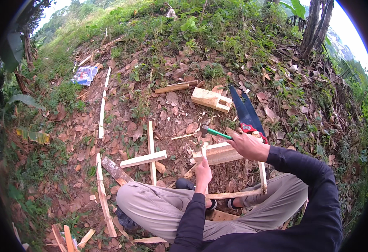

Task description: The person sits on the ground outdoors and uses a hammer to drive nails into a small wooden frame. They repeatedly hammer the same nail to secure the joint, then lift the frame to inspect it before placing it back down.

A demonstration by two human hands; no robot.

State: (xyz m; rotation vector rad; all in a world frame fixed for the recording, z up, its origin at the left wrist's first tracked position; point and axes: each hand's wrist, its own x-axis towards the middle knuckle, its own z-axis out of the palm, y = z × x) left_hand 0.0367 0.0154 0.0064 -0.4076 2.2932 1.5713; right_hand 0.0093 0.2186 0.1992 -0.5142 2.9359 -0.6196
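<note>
My right hand [250, 145] is closed round a hammer [218, 134] with a green handle; its dark head points left, above the end of a thick wooden block [219, 154]. Below it, my left hand [202, 173] grips a thin wooden strip [204, 152] standing up beside the block's left end. A longer strip [234, 195] runs across between my legs and meets another upright strip [263, 178] at the right, like part of a frame. How these pieces join is partly hidden by my hands.
Beyond my right hand lie handsaws [247, 110] with red handles and a notched wooden block [211, 99]. Two crossed battens [144, 159] rest at front left. Long strips [103, 105] lie farther left, near a plastic bag [84, 75]. Dry leaves cover the sloping ground.
</note>
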